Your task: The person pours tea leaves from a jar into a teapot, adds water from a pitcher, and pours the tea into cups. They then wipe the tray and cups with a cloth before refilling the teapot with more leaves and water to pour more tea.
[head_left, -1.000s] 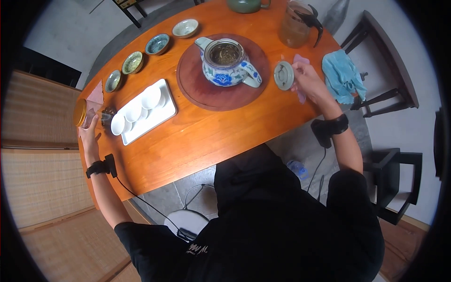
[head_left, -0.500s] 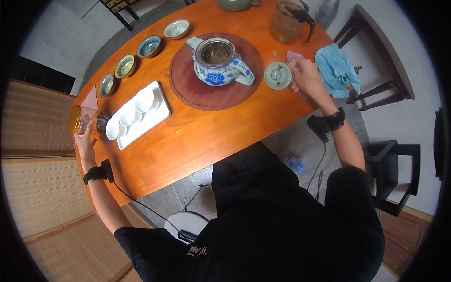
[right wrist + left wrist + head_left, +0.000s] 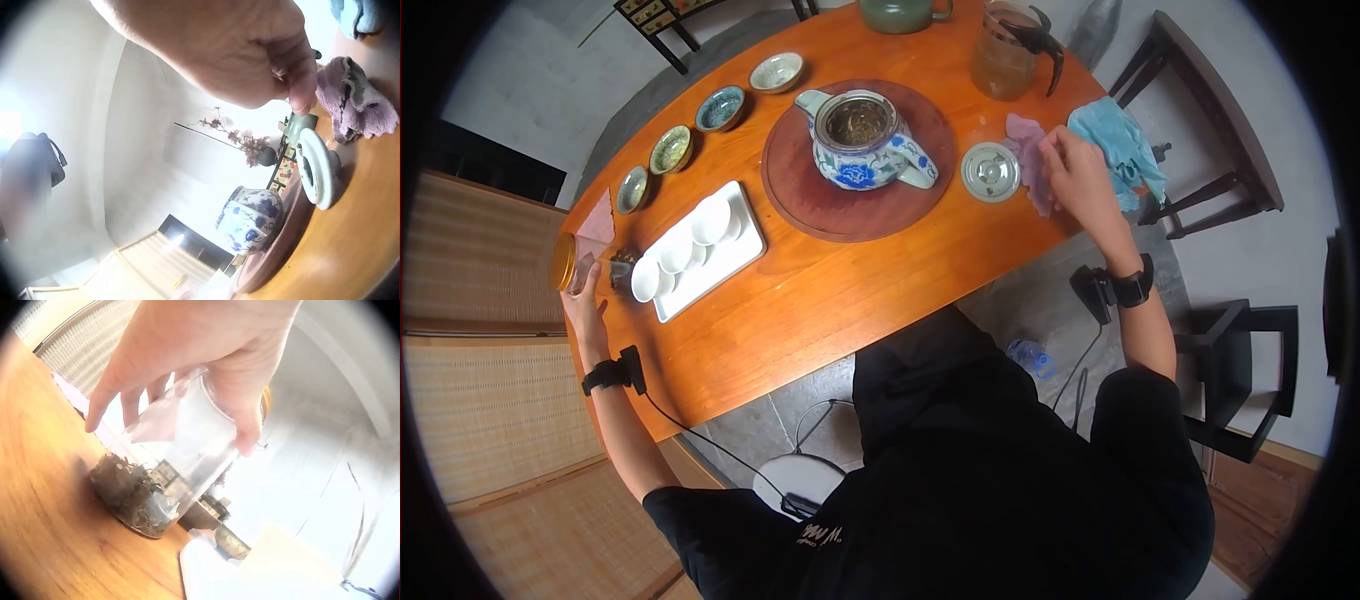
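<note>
My left hand (image 3: 583, 304) grips a clear glass jar (image 3: 187, 444) with a gold lid (image 3: 562, 262) near the table's left end, thumb on one side and fingers on the other. Dark dried tea leaves (image 3: 134, 497) fill the jar's lower part. The pale round teapot lid (image 3: 991, 172) lies on the table right of the teapot. Loosely curled and holding nothing, my right hand (image 3: 1084, 180) hovers beside a pink cloth (image 3: 1026, 160). The blue-and-white teapot (image 3: 858, 168) stands uncovered on a round reddish-brown board (image 3: 790, 200), with tea leaves inside.
A white tray (image 3: 750, 247) carries several white cups (image 3: 712, 220). Small glazed bowls (image 3: 721, 107) curve along the far left edge. A glass pitcher (image 3: 1002, 65) with a dark handle and a green pot (image 3: 895, 14) stand at the back. A blue cloth (image 3: 1118, 150) lies at the right edge.
My right hand has let go of the teapot lid, which now lies flat on the table, and has moved right, away from it. The left hand stays on the jar.
</note>
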Action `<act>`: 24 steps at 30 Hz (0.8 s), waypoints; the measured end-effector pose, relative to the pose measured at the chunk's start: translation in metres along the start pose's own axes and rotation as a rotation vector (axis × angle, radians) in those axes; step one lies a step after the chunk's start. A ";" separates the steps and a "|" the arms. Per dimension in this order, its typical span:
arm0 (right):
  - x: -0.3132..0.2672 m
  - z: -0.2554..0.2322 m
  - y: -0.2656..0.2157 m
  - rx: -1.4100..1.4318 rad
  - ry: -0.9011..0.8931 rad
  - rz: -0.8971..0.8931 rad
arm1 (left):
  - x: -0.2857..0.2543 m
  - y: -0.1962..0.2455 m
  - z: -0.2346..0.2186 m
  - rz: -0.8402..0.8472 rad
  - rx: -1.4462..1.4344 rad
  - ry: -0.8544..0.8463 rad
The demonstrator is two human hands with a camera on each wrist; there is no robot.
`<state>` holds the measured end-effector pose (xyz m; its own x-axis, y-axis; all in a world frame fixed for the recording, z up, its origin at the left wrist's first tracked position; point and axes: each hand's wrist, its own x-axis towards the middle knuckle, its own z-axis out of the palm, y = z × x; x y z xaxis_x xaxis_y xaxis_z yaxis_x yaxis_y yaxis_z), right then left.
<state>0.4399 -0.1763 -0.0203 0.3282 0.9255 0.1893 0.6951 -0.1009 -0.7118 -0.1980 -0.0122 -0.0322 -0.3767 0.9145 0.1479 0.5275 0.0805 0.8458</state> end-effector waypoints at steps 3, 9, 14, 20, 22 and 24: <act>0.001 -0.009 0.009 -0.114 0.064 -0.193 | -0.006 0.010 -0.015 0.122 -0.110 0.042; -0.019 -0.033 -0.069 -0.019 -0.017 -0.251 | -0.049 0.054 -0.075 0.390 -0.066 0.101; -0.035 -0.036 -0.145 -0.043 -0.159 -0.587 | -0.190 0.134 -0.037 0.292 -0.231 -0.152; -0.048 -0.011 -0.218 -0.193 -0.465 -1.049 | -0.277 0.179 0.050 0.170 -0.290 -0.701; -0.048 -0.002 -0.220 -0.257 -0.487 -1.076 | -0.283 0.170 0.079 0.245 -0.333 -0.749; -0.048 0.002 -0.220 -0.308 -0.458 -1.093 | -0.287 0.170 0.092 0.170 -0.462 -0.760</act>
<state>0.2702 -0.1983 0.1256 -0.7349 0.6141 0.2878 0.6065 0.7850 -0.1261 0.0696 -0.2248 0.0216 0.3691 0.9280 0.0498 0.1102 -0.0969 0.9892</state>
